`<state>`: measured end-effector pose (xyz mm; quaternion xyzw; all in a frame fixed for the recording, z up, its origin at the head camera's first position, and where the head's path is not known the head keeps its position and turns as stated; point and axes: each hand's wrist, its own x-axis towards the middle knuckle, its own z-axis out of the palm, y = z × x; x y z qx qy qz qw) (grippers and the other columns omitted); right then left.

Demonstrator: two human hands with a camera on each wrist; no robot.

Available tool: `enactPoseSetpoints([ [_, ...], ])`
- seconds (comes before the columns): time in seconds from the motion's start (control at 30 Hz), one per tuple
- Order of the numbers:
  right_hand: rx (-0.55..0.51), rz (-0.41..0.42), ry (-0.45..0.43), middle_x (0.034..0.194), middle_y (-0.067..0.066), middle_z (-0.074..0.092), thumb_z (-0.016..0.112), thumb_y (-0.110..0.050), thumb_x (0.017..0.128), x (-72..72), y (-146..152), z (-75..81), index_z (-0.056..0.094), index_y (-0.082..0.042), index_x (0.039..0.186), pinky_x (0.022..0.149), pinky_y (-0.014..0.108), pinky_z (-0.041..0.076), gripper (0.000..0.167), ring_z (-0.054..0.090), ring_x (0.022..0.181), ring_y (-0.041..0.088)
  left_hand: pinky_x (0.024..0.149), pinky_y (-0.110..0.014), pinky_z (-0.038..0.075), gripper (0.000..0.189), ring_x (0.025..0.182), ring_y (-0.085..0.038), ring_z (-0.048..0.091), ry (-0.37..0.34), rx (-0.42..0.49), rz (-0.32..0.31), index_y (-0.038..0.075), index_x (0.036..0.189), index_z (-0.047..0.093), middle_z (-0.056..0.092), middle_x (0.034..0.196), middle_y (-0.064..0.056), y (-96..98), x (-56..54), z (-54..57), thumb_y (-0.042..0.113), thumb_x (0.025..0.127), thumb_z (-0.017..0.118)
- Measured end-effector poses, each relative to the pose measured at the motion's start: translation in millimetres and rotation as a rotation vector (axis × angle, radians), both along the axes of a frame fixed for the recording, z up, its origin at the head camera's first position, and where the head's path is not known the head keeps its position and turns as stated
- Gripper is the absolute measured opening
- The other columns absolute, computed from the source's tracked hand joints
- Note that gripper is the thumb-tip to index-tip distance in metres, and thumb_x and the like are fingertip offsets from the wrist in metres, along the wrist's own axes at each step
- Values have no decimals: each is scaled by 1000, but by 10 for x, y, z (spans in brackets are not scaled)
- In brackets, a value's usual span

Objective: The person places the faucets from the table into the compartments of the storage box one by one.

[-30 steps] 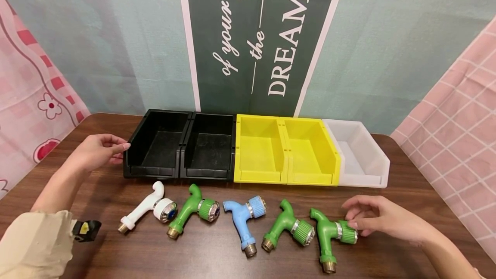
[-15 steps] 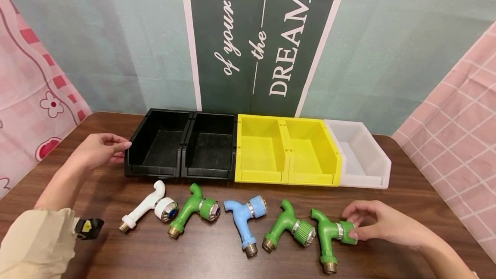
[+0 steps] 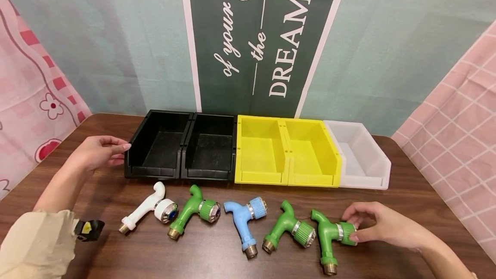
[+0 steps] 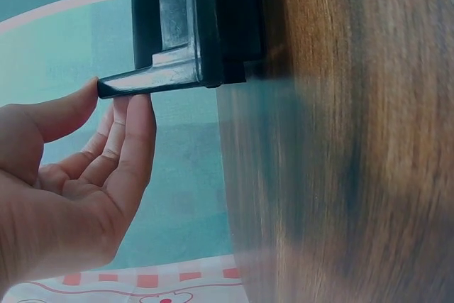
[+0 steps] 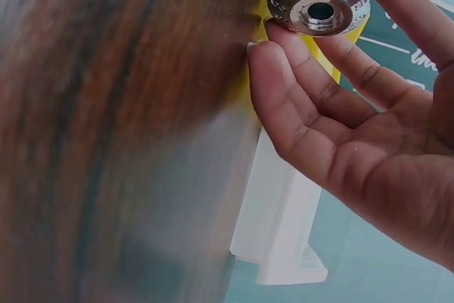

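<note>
My right hand (image 3: 381,225) holds the knob of the rightmost green faucet (image 3: 327,231), thumb on the near side and fingers on the far side. The knob's chrome end (image 5: 320,1) shows between thumb and fingers in the right wrist view. This faucet lies on the table, its brass thread toward me. At the left, my left hand (image 3: 97,152) grips the side wall of the outer black bin (image 3: 155,170), thumb at the rim and fingertips against the outside. To the left of the held faucet lie another green faucet (image 3: 286,223), a blue one (image 3: 241,223), a third green one (image 3: 190,212) and a white one (image 3: 145,208).
Beside the outer black bin stand a second black bin (image 3: 209,173), two yellow bins (image 3: 261,178) (image 3: 311,180) and a white bin (image 3: 364,181), side by side along the back of the wooden table (image 3: 209,261). Fabric hangings (image 3: 116,55) enclose the table behind and at both sides.
My right hand's thumb and fingers have closed in on the knob of the rightmost green faucet. My left hand stays at the black bin, and the faucets keep their places.
</note>
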<state>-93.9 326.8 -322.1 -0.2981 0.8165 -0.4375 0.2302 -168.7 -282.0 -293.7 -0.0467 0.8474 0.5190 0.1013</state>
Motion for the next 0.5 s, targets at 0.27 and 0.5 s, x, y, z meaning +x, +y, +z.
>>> enactPoseSetpoints([
  [0.27,11,0,42,83,5,62,66,0,81,11,-3,0,58,-8,100,60,24,49,22,59,77,11,70,-29,55,42,69,-5,57,3,3,7,-16,115,40,59,79,6,-3,1,-12,17,94,53],
  [0.5,-58,-39,-39,86,2,63,61,3,84,14,-12,17,57,-2,100,62,28,54,17,61,78,12,70,-28,55,36,70,-4,58,7,27,8,-15,111,43,60,78,7,-6,-9,-23,15,94,52],
])
